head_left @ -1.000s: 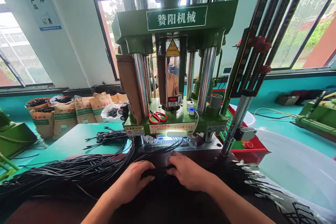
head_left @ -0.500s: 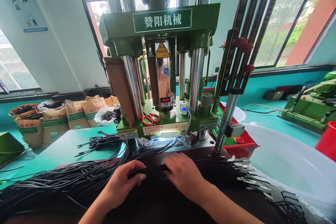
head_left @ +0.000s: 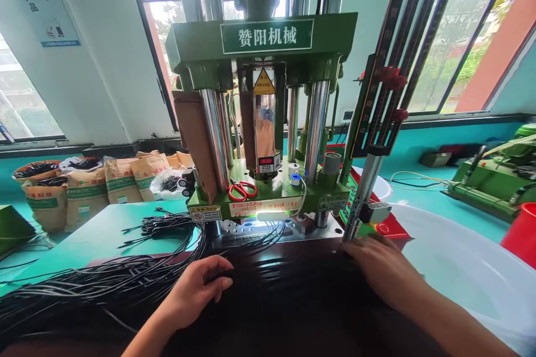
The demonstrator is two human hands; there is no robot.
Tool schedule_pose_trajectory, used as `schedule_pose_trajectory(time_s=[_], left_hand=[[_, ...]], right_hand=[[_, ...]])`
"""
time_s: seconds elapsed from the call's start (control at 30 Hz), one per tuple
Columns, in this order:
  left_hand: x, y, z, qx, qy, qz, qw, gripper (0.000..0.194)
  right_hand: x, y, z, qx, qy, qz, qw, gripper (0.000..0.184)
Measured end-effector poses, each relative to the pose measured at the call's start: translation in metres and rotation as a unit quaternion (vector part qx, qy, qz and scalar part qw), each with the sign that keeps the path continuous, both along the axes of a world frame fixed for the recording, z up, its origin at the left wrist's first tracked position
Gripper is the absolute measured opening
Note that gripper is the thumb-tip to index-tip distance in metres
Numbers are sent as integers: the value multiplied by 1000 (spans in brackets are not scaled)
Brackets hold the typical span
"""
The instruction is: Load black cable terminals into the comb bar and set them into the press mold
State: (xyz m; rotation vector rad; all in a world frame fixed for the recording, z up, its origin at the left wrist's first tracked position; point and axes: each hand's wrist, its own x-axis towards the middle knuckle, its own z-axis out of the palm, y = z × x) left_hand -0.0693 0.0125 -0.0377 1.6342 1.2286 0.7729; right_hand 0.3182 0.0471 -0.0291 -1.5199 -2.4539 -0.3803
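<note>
My left hand [head_left: 201, 290] is curled round a bundle of black cables [head_left: 268, 273], thumb and forefinger forming a C about it. My right hand [head_left: 379, 265], a little blurred, lies over the right end of the same bundle, its fingers bent down around the cables beside the foot of the metal post [head_left: 364, 192]. Its fingertips are partly hidden. Between the hands the cables run side by side across the dark worktop. More loose cables [head_left: 104, 281] spread out to the left. Several cables [head_left: 268, 237] lead into the lit lower part of the green press [head_left: 263, 39].
Red-handled scissors [head_left: 243, 191] and a blue-and-white tape roll [head_left: 295, 179] lie on the press ledge. Cable ends [head_left: 163, 226] rest on the turquoise table at left. A large white tub [head_left: 452, 256] and a red tray [head_left: 393, 231] stand at right. Filled sacks [head_left: 87, 195] line the wall.
My right hand has moved right along the cables, away from my left hand, which stays in place. The metal cable ends at right no longer show. The view has shifted slightly.
</note>
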Motion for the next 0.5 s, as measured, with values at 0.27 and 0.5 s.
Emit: schedule_pose_trajectory(time_s=[0.27,0.5], left_hand=[[0,-2,11,-25,11,-9,1000,26],[46,-31,43,-127,22,-123,984,33]], right_hand=[[38,-5,-15,5,19,1,1000,54],[32,-19,3,-118,-9,96,988,55]])
